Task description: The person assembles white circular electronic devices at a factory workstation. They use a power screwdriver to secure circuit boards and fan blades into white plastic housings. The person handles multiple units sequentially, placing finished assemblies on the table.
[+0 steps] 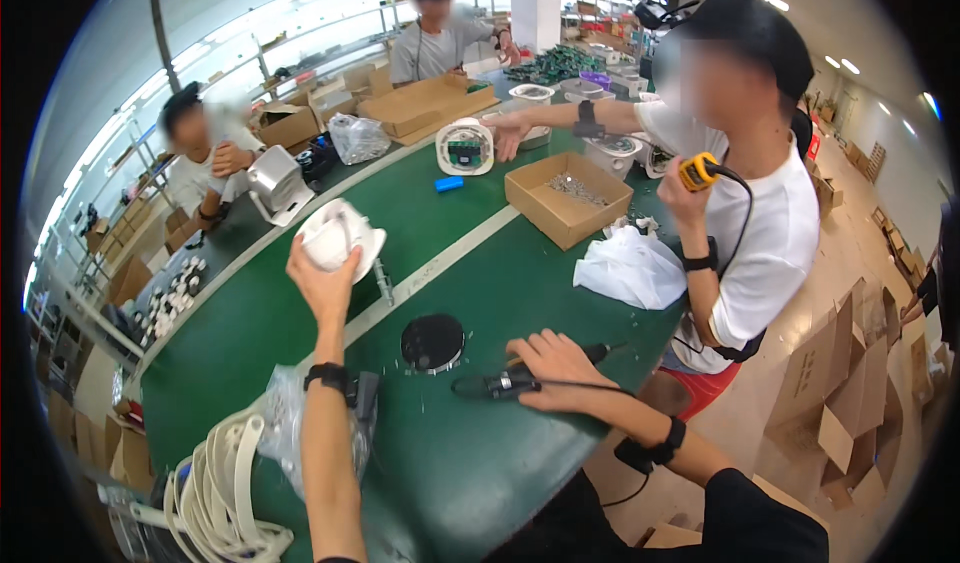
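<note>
While hands full — table edge near.

You're in factory assembly hall: long green surface with workers alongside, cardboard boxes of parts, shelving, strip lights.

I am counting one white round housing in my raised left hand and one black electric screwdriver under my right hand. I am seeing one black round disc, one open cardboard box of small parts and one blue block lying on the green table. Three other people are sitting around it, and one yellow tool is showing in the nearest person's hand.
</note>
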`<act>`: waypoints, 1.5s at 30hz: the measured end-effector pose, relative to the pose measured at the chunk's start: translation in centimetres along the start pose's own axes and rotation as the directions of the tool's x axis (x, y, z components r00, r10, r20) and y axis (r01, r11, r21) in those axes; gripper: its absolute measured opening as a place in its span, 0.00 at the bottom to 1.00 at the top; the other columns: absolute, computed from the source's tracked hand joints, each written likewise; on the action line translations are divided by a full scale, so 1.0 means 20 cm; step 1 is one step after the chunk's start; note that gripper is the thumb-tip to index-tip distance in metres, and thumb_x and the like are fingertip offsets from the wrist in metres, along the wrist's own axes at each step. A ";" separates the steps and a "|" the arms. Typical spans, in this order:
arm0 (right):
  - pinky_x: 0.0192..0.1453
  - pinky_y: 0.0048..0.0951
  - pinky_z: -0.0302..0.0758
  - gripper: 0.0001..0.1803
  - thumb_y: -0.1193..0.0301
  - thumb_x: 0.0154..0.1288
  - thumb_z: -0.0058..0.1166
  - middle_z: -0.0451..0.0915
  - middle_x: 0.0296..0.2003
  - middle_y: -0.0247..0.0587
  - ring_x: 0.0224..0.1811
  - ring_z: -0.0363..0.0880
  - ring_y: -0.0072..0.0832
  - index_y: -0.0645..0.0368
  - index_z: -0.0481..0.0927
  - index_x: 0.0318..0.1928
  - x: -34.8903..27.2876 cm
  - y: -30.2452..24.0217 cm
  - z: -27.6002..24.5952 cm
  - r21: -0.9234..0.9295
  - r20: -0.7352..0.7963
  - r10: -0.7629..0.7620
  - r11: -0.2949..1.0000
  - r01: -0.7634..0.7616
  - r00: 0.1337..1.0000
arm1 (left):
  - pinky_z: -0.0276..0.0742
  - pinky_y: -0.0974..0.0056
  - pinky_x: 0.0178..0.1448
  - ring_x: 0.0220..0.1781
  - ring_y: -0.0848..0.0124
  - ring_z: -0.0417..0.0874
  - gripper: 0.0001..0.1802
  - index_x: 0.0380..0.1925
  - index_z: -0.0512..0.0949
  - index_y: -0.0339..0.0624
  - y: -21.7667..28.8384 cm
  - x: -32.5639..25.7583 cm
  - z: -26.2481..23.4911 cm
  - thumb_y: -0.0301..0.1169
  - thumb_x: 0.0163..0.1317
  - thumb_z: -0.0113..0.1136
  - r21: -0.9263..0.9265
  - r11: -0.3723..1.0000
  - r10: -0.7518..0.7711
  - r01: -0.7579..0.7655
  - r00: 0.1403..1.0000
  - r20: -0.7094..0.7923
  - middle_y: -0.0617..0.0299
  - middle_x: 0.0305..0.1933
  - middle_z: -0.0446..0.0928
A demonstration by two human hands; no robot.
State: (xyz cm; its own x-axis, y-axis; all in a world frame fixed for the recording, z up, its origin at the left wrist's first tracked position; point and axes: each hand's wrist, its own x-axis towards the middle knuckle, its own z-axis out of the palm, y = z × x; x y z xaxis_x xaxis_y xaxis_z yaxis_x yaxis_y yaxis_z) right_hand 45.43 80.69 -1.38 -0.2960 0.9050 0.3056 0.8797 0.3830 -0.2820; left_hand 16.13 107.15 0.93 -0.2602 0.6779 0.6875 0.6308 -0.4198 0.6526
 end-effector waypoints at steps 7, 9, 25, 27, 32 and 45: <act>0.66 0.51 0.68 0.35 0.66 0.41 0.75 0.71 0.53 0.48 0.59 0.69 0.50 0.54 0.76 0.53 0.01 0.01 -0.08 0.169 0.014 -0.049 0.984 0.046 0.999 | 0.57 0.46 0.79 0.75 0.41 0.59 0.57 0.71 0.59 0.31 -0.34 -0.05 0.00 0.41 0.47 0.82 0.198 0.961 -0.205 0.195 0.978 0.030 0.35 0.71 0.60; 0.71 0.56 0.65 0.37 0.65 0.42 0.75 0.69 0.58 0.55 0.64 0.67 0.57 0.53 0.77 0.57 -0.02 -0.07 -0.09 0.102 0.008 0.091 0.991 -0.092 0.996 | 0.57 0.46 0.79 0.77 0.42 0.58 0.55 0.72 0.57 0.32 -0.26 -0.05 -0.04 0.38 0.49 0.80 0.236 0.951 -0.226 0.201 0.970 0.085 0.34 0.73 0.58; 0.79 0.50 0.63 0.41 0.76 0.54 0.59 0.59 0.73 0.72 0.76 0.60 0.62 0.76 0.64 0.69 -0.14 -0.30 -0.11 0.047 0.101 0.302 0.950 -0.307 0.948 | 0.81 0.46 0.57 0.56 0.43 0.82 0.30 0.59 0.77 0.44 0.86 -0.82 -0.33 0.41 0.56 0.70 0.003 1.000 -0.004 0.022 0.029 1.000 0.47 0.55 0.80; 0.79 0.51 0.63 0.42 0.75 0.53 0.59 0.59 0.72 0.74 0.76 0.60 0.63 0.78 0.63 0.69 -0.17 -0.34 -0.13 0.046 0.068 0.408 0.910 -0.411 0.910 | 0.82 0.45 0.52 0.50 0.43 0.84 0.28 0.57 0.78 0.46 0.84 -0.84 -0.30 0.43 0.58 0.70 0.039 0.999 -0.039 0.016 -0.055 0.998 0.49 0.50 0.81; 0.79 0.51 0.61 0.44 0.75 0.53 0.60 0.54 0.71 0.82 0.75 0.58 0.69 0.86 0.57 0.68 -0.26 -0.51 -0.30 0.128 0.241 0.488 0.841 -0.526 0.839 | 0.82 0.44 0.49 0.45 0.45 0.86 0.24 0.52 0.81 0.46 0.83 -0.80 -0.26 0.45 0.60 0.70 0.109 0.992 -0.108 -0.068 0.012 0.994 0.50 0.45 0.81; 0.27 0.29 0.81 0.20 0.60 0.77 0.51 0.84 0.24 0.40 0.24 0.84 0.26 0.61 0.82 0.32 0.63 0.61 -0.75 0.850 0.422 0.561 0.028 -0.526 0.712 | 0.81 0.56 0.53 0.49 0.53 0.86 0.25 0.57 0.80 0.40 1.54 0.79 -0.75 0.39 0.63 0.69 -0.061 0.985 0.015 -0.160 -0.275 0.961 0.50 0.49 0.84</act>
State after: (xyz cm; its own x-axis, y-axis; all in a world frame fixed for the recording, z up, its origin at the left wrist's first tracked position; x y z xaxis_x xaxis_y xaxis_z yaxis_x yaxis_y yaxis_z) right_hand 58.09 93.92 12.67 0.1260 0.9373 -0.3250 -0.1358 -0.3082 -0.9416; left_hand 20.47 95.92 36.72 0.7837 0.3872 -0.4857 0.6185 -0.5590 0.5523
